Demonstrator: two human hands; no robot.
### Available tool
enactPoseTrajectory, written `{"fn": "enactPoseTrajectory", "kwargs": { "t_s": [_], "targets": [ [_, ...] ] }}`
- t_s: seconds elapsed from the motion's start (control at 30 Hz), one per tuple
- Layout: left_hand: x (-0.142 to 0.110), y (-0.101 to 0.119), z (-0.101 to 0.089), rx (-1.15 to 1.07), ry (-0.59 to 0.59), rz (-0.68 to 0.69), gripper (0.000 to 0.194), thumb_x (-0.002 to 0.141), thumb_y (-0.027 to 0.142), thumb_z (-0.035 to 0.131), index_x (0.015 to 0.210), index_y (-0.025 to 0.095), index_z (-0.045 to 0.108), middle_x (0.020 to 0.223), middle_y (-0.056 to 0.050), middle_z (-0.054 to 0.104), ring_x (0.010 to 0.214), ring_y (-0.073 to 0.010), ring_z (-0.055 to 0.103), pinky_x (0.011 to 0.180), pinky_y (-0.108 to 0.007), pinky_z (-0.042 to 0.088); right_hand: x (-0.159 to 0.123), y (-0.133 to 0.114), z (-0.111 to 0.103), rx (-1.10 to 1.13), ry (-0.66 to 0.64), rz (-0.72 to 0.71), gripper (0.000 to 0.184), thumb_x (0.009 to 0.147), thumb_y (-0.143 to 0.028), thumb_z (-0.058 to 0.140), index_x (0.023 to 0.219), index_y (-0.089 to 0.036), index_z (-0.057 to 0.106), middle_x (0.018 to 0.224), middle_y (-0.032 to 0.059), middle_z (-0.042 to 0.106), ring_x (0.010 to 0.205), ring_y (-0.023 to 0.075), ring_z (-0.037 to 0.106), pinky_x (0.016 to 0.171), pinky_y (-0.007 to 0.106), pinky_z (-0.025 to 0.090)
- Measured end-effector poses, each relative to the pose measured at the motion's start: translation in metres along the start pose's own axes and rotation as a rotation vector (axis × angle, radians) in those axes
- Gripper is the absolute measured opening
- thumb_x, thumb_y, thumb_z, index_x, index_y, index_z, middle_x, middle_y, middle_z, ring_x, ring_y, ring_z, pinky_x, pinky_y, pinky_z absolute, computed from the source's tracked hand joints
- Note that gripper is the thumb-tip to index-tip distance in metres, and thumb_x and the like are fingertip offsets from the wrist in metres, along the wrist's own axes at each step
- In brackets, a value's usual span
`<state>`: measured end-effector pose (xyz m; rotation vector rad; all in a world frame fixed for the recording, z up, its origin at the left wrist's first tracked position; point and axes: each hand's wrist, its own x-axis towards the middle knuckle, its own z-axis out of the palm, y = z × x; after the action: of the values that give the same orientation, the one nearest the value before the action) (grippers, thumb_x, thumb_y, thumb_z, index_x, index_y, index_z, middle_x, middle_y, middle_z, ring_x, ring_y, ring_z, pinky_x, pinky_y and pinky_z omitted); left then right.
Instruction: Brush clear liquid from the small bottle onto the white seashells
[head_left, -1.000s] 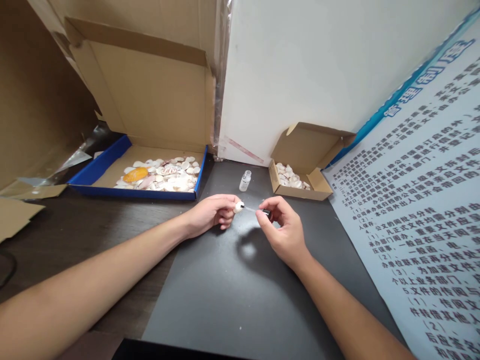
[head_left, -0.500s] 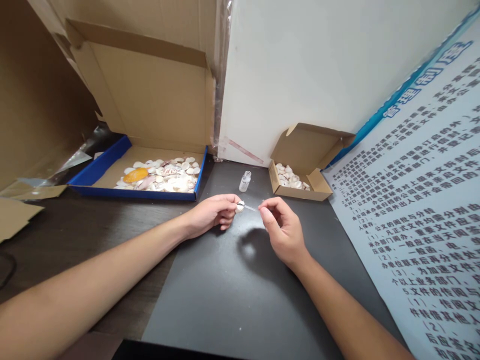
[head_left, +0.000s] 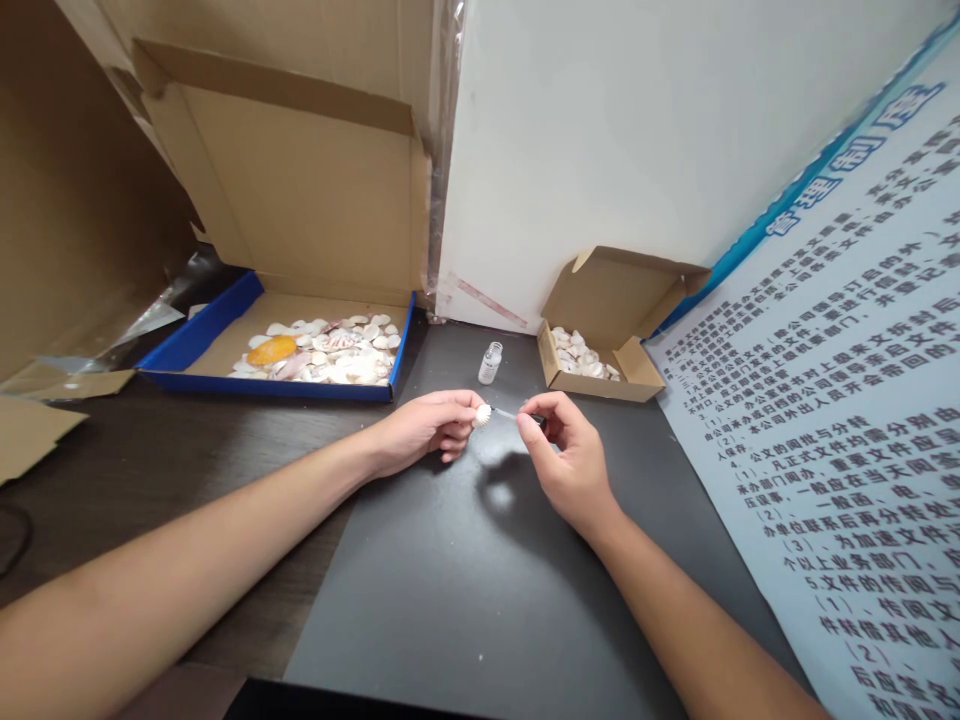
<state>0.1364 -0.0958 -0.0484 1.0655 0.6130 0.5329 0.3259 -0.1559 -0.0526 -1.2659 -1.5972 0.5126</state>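
Note:
Between thumb and fingers, my left hand (head_left: 431, 425) pinches a small white ribbed seashell (head_left: 482, 415) above the dark mat. My right hand (head_left: 566, 455) grips the dark cap end of a thin applicator brush (head_left: 506, 413). The brush's dark tip points left and lies at the shell's edge; whether it touches the shell I cannot tell. Just behind the hands an uncapped small glass bottle (head_left: 489, 364) with whitish contents stands upright on the mat.
An open blue-edged cardboard box (head_left: 274, 384) at the left holds many shells and one orange piece. At the right, a smaller open brown box (head_left: 637, 375) holds white shells. A white panel (head_left: 600, 140) rises behind, and a printed board (head_left: 825, 400) leans along the right.
The brush tip has shifted from across the shell's face to its upper right edge. The shell has turned slightly, showing more of its ribbed side. Both arms stay nearly in place.

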Motion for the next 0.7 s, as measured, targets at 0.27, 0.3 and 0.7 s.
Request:
{"fn": "enactPoseTrajectory", "kwargs": {
  "t_s": [0.27,0.3,0.7],
  "targets": [
    [-0.0003,0.0002,0.0017,0.023,0.01,0.005,0.018,0.082,0.03,0.06,0.084,0.016,0.049,0.057,0.008,0.03,0.05,-0.0062,0.026,0.049,-0.018,0.03,-0.0033,-0.0003,-0.0015,0.117,-0.039,-0.016,0.014,0.094,-0.03,0.052,0.085,-0.02,0.057,0.069,-0.0025,0.052,0.055,0.0099,0.043,0.052,0.023,0.036],
    [-0.0004,0.0003,0.0017,0.023,0.01,0.005,0.018,0.081,0.029,0.06,0.084,0.016,0.049,0.057,0.008,0.03,0.05,-0.0062,0.026,0.049,-0.018,0.03,-0.0029,-0.0003,-0.0014,0.114,-0.039,-0.015,0.014,0.094,-0.031,0.052,0.085,-0.02,0.057,0.069,-0.0025,0.052,0.055,0.0098,0.043,0.052,0.023,0.036],
    [-0.0001,-0.0006,0.0006,0.027,0.002,0.01,0.019,0.083,0.031,0.06,0.083,0.015,0.05,0.057,0.008,0.029,0.05,-0.0059,0.026,0.049,-0.018,0.03,-0.0016,0.0001,-0.0005,0.042,-0.018,-0.016,0.011,0.09,-0.028,0.057,0.084,-0.02,0.057,0.07,-0.0022,0.053,0.057,0.0103,0.043,0.054,0.023,0.037]
  ]
}}
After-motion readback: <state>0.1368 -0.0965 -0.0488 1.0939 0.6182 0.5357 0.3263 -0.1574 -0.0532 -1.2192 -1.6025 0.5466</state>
